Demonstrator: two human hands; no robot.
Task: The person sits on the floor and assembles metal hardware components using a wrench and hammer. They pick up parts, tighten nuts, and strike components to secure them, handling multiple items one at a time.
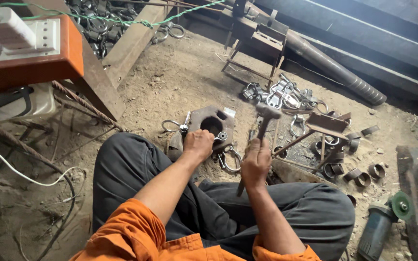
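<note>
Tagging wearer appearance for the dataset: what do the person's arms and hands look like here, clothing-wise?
Both arms wear orange sleeves pushed up to about the elbow, leaving the forearms bare. The left hand and right hand are bare: no gloves, and no watch, rings or wrist straps show. The sleeve cloth is plain, with no visible markings. Dark grey trousers cover the legs below.

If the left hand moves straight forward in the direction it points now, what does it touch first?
The left hand points up the picture. Just ahead of it lies the thick rusty metal block with a round hole, which the hand seems to rest on already. That block would likely come first, though depth is unclear from one view.
</note>
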